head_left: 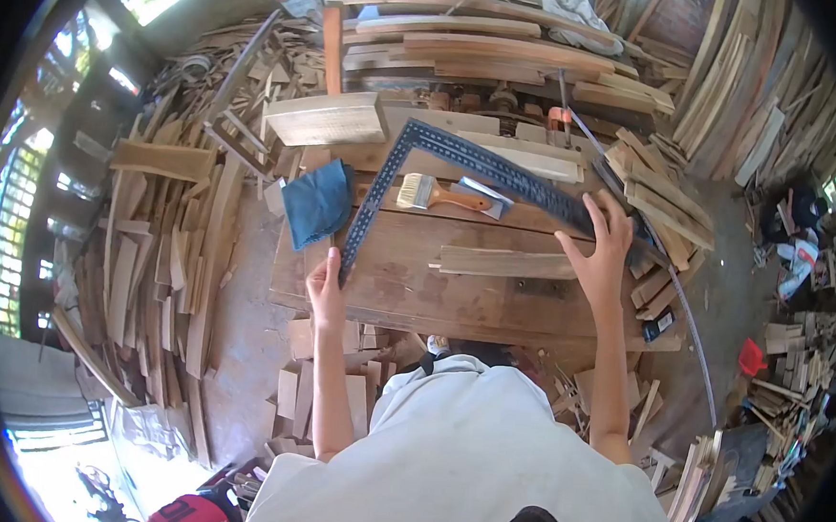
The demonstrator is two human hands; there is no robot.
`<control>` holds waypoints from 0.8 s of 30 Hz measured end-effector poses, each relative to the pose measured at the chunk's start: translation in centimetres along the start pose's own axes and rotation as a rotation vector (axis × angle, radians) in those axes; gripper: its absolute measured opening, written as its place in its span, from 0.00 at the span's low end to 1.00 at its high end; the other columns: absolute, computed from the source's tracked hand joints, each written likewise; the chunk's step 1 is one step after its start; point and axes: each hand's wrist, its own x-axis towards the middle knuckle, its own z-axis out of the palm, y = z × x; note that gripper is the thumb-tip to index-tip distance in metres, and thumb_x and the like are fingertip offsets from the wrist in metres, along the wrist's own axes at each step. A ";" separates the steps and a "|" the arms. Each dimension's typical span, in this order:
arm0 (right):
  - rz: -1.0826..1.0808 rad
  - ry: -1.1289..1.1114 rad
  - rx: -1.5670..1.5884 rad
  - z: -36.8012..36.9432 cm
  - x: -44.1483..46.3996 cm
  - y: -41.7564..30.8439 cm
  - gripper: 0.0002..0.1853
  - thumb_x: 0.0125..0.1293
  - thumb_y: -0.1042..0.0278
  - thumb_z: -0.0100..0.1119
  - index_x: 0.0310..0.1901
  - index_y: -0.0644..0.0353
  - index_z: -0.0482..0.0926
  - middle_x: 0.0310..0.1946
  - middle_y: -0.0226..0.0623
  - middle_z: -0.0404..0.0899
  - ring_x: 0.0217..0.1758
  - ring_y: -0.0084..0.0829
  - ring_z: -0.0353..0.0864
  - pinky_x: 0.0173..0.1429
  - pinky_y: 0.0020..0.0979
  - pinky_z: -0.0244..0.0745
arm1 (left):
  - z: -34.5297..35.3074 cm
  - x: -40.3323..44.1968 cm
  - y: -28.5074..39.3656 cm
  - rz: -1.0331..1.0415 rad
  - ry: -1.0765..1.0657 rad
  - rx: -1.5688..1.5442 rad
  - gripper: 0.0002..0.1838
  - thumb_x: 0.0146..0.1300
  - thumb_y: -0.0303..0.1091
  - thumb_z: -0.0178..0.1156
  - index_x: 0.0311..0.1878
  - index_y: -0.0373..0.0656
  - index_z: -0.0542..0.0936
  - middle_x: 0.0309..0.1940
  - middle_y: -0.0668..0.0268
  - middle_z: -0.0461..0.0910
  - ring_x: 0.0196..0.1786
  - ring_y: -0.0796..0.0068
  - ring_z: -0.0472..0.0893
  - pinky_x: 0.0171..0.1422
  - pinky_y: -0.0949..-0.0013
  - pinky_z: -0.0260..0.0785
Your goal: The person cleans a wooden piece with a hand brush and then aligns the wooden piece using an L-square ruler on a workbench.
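A dark metal carpenter's square (376, 193) is raised above the wooden workbench (388, 288), its corner pointing away from me. My left hand (327, 289) is closed on the end of its shorter leg, thumb up. Near the longer leg, my right hand (603, 242) has its thumb and fingers spread, with the leg passing between or behind them. On the bench beyond lie a brush (420, 191) with a wooden handle and a small blue-and-silver item (487, 198). A blue cloth (316, 202) rests at the bench's left side. Nearer me is a thin wood strip (504, 262).
A pale wood block (326, 119) stands at the back left of the bench. Stacked boards (507, 51) lie behind it. Wood scraps (140, 263) pile up on the left, and more offcuts (795, 351) on the right. A small black item (657, 325) sits at the bench's right front.
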 end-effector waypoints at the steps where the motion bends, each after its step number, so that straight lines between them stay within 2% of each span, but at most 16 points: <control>1: 0.001 0.044 0.010 0.3 0.5 -0.1 0.31 0.60 0.59 0.70 0.66 0.50 0.72 0.68 0.41 0.66 0.70 0.46 0.65 0.76 0.55 0.51 | 0.6 0.0 -0.5 0.013 0.012 0.005 0.21 0.74 0.49 0.57 0.30 0.42 0.82 0.22 0.75 0.76 0.24 0.89 0.66 0.29 0.80 0.54; 2: 0.003 0.086 0.020 0.6 1.0 -0.2 0.31 0.61 0.58 0.69 0.66 0.49 0.72 0.69 0.41 0.64 0.71 0.47 0.63 0.76 0.61 0.49 | 1.1 0.0 -1.2 0.025 0.023 0.010 0.21 0.73 0.49 0.58 0.30 0.41 0.83 0.23 0.75 0.76 0.24 0.89 0.66 0.29 0.80 0.54; 3: 0.030 0.121 0.096 0.5 1.2 -0.9 0.29 0.63 0.61 0.67 0.65 0.50 0.72 0.68 0.43 0.65 0.71 0.48 0.63 0.75 0.57 0.53 | 1.6 0.3 -2.0 0.003 0.031 -0.029 0.21 0.73 0.48 0.59 0.30 0.40 0.83 0.24 0.75 0.76 0.24 0.89 0.67 0.30 0.80 0.55; 5: 0.030 0.108 0.175 1.2 0.5 -0.9 0.27 0.64 0.63 0.66 0.65 0.51 0.72 0.68 0.44 0.65 0.71 0.49 0.63 0.74 0.55 0.54 | 3.6 0.4 -2.7 0.004 0.102 -0.044 0.23 0.73 0.49 0.58 0.26 0.41 0.79 0.20 0.79 0.69 0.21 0.89 0.61 0.26 0.79 0.48; 6: 0.039 0.094 0.250 1.6 -0.2 -0.8 0.26 0.65 0.65 0.65 0.64 0.52 0.73 0.68 0.45 0.65 0.71 0.49 0.63 0.74 0.52 0.56 | 3.7 1.2 -4.1 0.048 0.103 -0.025 0.22 0.73 0.48 0.58 0.28 0.40 0.81 0.21 0.78 0.72 0.22 0.89 0.64 0.27 0.79 0.52; 7: 0.049 0.061 0.266 1.8 -1.0 -0.9 0.24 0.66 0.67 0.63 0.63 0.53 0.73 0.67 0.46 0.65 0.71 0.50 0.63 0.72 0.48 0.59 | 4.1 1.7 -4.7 0.048 0.102 -0.027 0.22 0.73 0.48 0.58 0.28 0.40 0.81 0.21 0.78 0.72 0.22 0.89 0.64 0.27 0.79 0.52; 8: 0.051 0.062 0.263 1.9 -1.9 -0.9 0.24 0.66 0.67 0.63 0.63 0.53 0.73 0.67 0.46 0.65 0.71 0.50 0.63 0.72 0.48 0.59 | 4.6 2.2 -5.3 0.051 0.125 -0.052 0.22 0.74 0.47 0.58 0.29 0.39 0.82 0.22 0.77 0.74 0.24 0.88 0.67 0.29 0.80 0.55; 10: 0.094 0.016 0.251 2.0 -4.2 -0.5 0.21 0.67 0.69 0.62 0.61 0.56 0.74 0.66 0.44 0.66 0.67 0.44 0.68 0.70 0.43 0.62 | 5.2 3.0 -6.1 -0.017 0.177 -0.089 0.22 0.73 0.47 0.59 0.31 0.37 0.83 0.25 0.73 0.78 0.28 0.87 0.72 0.34 0.79 0.62; 14: 0.285 -0.092 0.282 0.6 -9.0 0.8 0.20 0.66 0.70 0.61 0.59 0.55 0.76 0.66 0.44 0.67 0.70 0.49 0.64 0.72 0.46 0.61 | 5.8 4.5 -8.7 -0.080 0.186 -0.101 0.23 0.73 0.47 0.59 0.30 0.37 0.83 0.25 0.73 0.78 0.29 0.86 0.71 0.35 0.78 0.63; 19: 0.470 -0.070 0.221 -1.6 -14.7 2.8 0.16 0.67 0.71 0.59 0.56 0.58 0.78 0.64 0.44 0.69 0.69 0.46 0.66 0.71 0.44 0.62 | 5.8 5.9 -8.5 0.082 0.147 0.170 0.25 0.74 0.49 0.56 0.26 0.38 0.81 0.21 0.74 0.75 0.26 0.86 0.67 0.31 0.76 0.57; 20: 0.532 -0.062 0.232 -1.7 -15.9 3.2 0.16 0.67 0.71 0.59 0.56 0.58 0.79 0.63 0.43 0.70 0.68 0.46 0.67 0.71 0.43 0.63 | 5.4 6.5 -8.8 0.114 0.123 0.203 0.26 0.74 0.51 0.56 0.30 0.37 0.85 0.20 0.77 0.73 0.23 0.88 0.65 0.28 0.77 0.54; 22: 0.606 -0.046 0.237 -2.0 -17.3 3.4 0.16 0.67 0.71 0.59 0.55 0.59 0.79 0.62 0.43 0.70 0.67 0.45 0.68 0.70 0.42 0.63 | 5.1 6.9 -7.9 0.192 0.101 0.395 0.27 0.75 0.51 0.55 0.29 0.37 0.85 0.17 0.79 0.67 0.22 0.88 0.60 0.27 0.74 0.49; 23: 0.647 -0.046 0.246 -2.2 -17.8 3.2 0.15 0.67 0.71 0.59 0.55 0.59 0.79 0.62 0.43 0.71 0.66 0.45 0.69 0.70 0.42 0.64 | 5.4 6.9 -7.8 0.243 0.119 0.422 0.30 0.76 0.48 0.54 0.20 0.35 0.71 0.17 0.77 0.62 0.24 0.84 0.56 0.26 0.67 0.47; 24: 0.687 -0.046 0.256 -2.2 -18.2 3.1 0.15 0.67 0.71 0.58 0.55 0.60 0.79 0.61 0.43 0.71 0.65 0.45 0.70 0.69 0.41 0.64 | 5.5 7.1 -7.9 0.244 0.108 0.427 0.30 0.76 0.48 0.54 0.20 0.35 0.71 0.17 0.77 0.62 0.24 0.84 0.56 0.26 0.67 0.47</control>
